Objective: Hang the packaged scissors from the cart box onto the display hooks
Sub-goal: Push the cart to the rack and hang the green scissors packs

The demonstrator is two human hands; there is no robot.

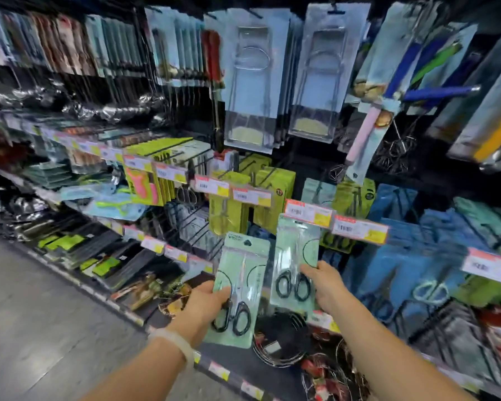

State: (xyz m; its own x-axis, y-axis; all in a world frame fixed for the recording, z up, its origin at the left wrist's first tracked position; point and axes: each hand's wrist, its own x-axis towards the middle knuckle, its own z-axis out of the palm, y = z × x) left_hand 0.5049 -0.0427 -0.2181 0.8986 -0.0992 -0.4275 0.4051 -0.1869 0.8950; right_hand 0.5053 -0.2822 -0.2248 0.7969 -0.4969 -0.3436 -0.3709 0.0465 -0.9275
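My left hand (206,303) grips a mint-green pack of black-handled scissors (239,287) by its left edge, held upright before the shelving. My right hand (327,287) pinches a second, like pack of scissors (295,261) at its lower right side, raised a little higher, its top just under a price label (308,212). Bare black display hooks (191,224) stick out to the left of the packs. The cart box is out of view.
Yellow-green packs (268,192) hang just above the two packs, blue packs (411,247) to the right. Clear blister packs (252,82) hang higher up. Wire goods (281,342) lie on the low shelf below my hands. Grey floor (35,328) lies at left.
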